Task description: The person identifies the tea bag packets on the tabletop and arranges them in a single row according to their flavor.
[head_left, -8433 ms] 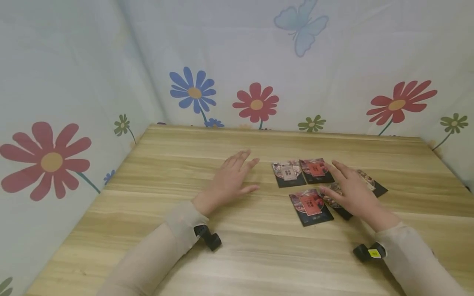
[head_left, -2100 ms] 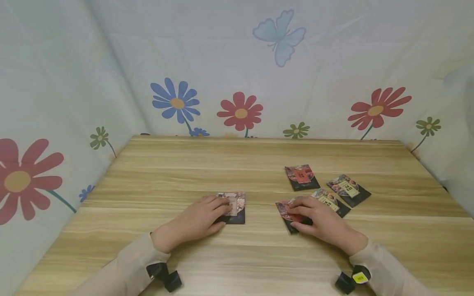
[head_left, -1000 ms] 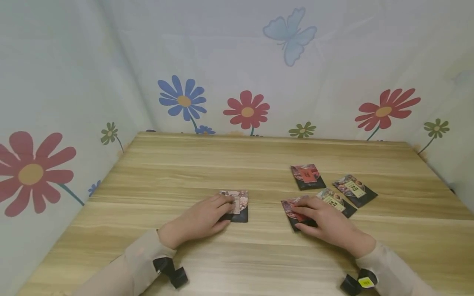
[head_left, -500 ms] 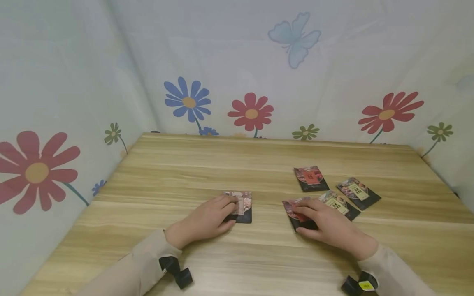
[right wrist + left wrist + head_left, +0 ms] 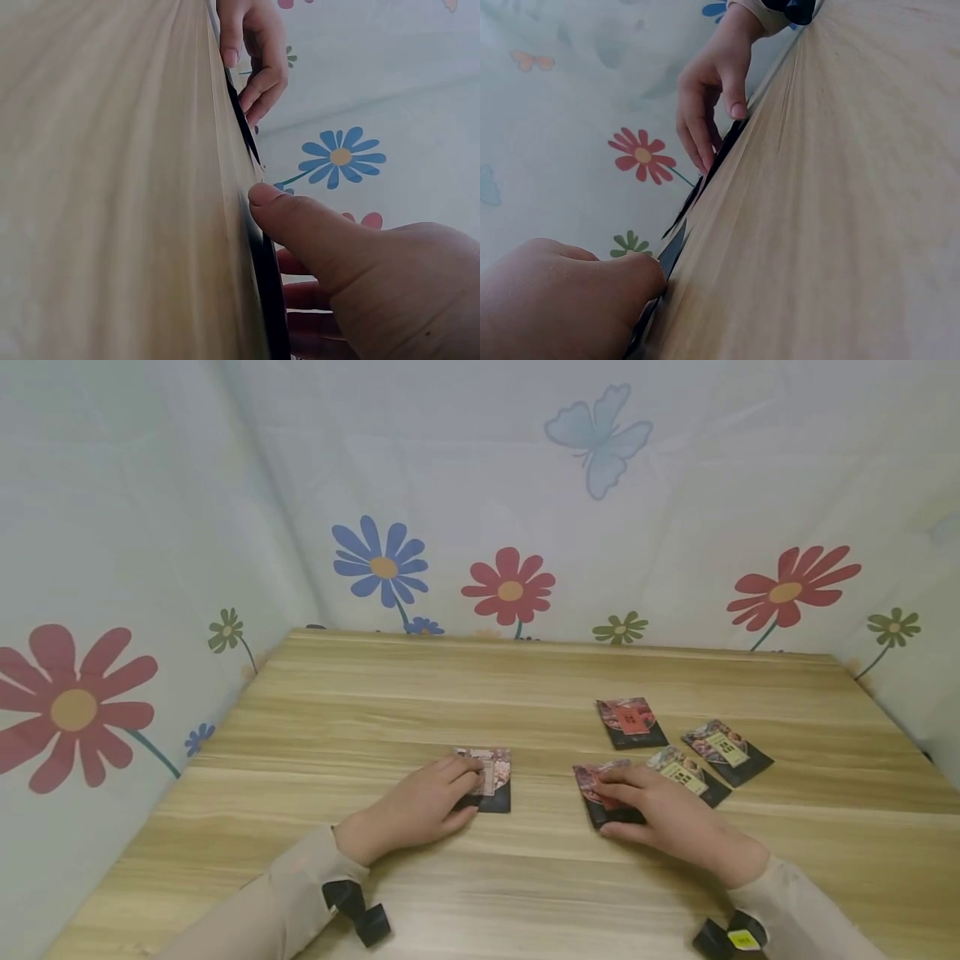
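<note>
In the head view, my left hand (image 5: 420,802) rests on a flat packet with a pale pink label (image 5: 497,777), fingers on top and thumb by its near edge. My right hand (image 5: 678,814) lies over the left part of a red-labelled packet (image 5: 588,777), partly hiding it. Both packets have black lower ends and lie on the table. The left wrist view shows a dark packet corner (image 5: 673,251) beside the left thumb. In the right wrist view, the right thumb (image 5: 281,210) is at the edge of a dark packet (image 5: 268,289).
Behind the right hand lie another red-labelled packet (image 5: 632,723) and two yellow-labelled packets, one nearer (image 5: 684,774) and one farther right (image 5: 727,752). The wooden table (image 5: 420,685) meets a flowered curtain (image 5: 675,510) at the back and sides.
Since the oldest frame, the pink-labelled packet has moved left, away from the others, under my left hand. My right hand has come down onto the near red-labelled packet. Lately both hands stay still.
</note>
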`<state>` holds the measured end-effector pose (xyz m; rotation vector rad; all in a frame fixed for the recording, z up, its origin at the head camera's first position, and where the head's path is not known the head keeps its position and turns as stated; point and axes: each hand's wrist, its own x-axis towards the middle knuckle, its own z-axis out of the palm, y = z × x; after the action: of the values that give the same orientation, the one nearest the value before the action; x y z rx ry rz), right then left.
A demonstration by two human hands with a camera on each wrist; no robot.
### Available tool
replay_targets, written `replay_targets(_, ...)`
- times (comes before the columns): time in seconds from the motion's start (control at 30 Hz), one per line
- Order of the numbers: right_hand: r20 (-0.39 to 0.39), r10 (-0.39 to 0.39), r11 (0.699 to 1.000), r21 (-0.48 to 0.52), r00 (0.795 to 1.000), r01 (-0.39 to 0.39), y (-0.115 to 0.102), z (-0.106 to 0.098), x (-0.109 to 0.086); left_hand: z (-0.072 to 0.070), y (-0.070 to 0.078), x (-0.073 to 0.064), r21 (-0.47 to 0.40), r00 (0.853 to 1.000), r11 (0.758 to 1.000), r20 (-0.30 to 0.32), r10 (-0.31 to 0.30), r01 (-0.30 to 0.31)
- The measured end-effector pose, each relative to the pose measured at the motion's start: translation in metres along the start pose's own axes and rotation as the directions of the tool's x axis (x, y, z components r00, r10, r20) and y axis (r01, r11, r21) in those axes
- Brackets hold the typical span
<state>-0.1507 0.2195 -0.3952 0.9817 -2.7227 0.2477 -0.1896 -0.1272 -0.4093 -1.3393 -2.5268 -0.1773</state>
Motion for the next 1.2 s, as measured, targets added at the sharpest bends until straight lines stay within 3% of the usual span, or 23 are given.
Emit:
replay_targets(0.6, -0.045, -0.016, 0.999, -0.033, 0.999, 0.014, -0.006, 0.004, 0.011, -0.004, 0.005, 0.002, 0.004, 0.999, 1.000, 0.035, -0.029, 0.029)
replay_targets(1.2, 0.007, 0.025, 0.999, -0.041, 1.000, -0.025, -0.015, 0.003, 0.024, -0.002, 0.003, 0.001, 0.022, 1.000, 1.000, 0.007, -0.016, 0.016)
